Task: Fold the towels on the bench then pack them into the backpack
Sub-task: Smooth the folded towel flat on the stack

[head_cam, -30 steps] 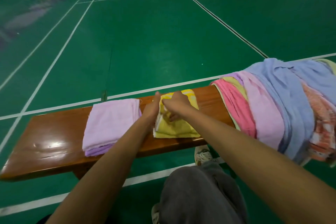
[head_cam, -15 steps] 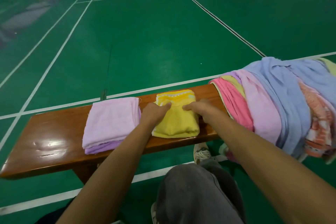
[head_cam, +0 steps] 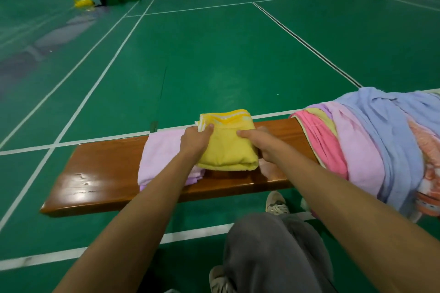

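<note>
**A:** Walk me through it, biggest thing first.

**B:** The surface point(head_cam: 107, 173) is a long glossy wooden plank, hard and slick, with a scuff near its left end. Over its right end I see the unfolded towel heap point(head_cam: 371, 140) — soft, crumpled cotton in blue, pink, pale yellow and an orange print, draped over the near and far edges. Left of centre lies the folded lilac towel point(head_cam: 162, 154), a flat, fuzzy rectangle. Smallest is the yellow towel point(head_cam: 226, 150), a plump terry square with a white-striped band along its far side.

**A:** And the hands?

**B:** My left hand point(head_cam: 194, 140) grips the yellow towel's left side, thumb on top, fingers curled under as far as I can tell. My right hand point(head_cam: 262, 141) grasps its right side the same way. The bundle looks lifted off the surface, its left part overlapping the lilac towel.

**A:** What worries you?

**B:** Three things, by my judgement. The fold is thick and springy — if either grip slackens, the layers could fan open, and the striped far edge already looks loose. Set carelessly on the lilac towel, it could drag that one askew on the slippery varnish. And the heap hangs heavily over the near edge; a nudge from my right forearm might slide it to the floor. I cannot see the backpack anywhere here.
</note>
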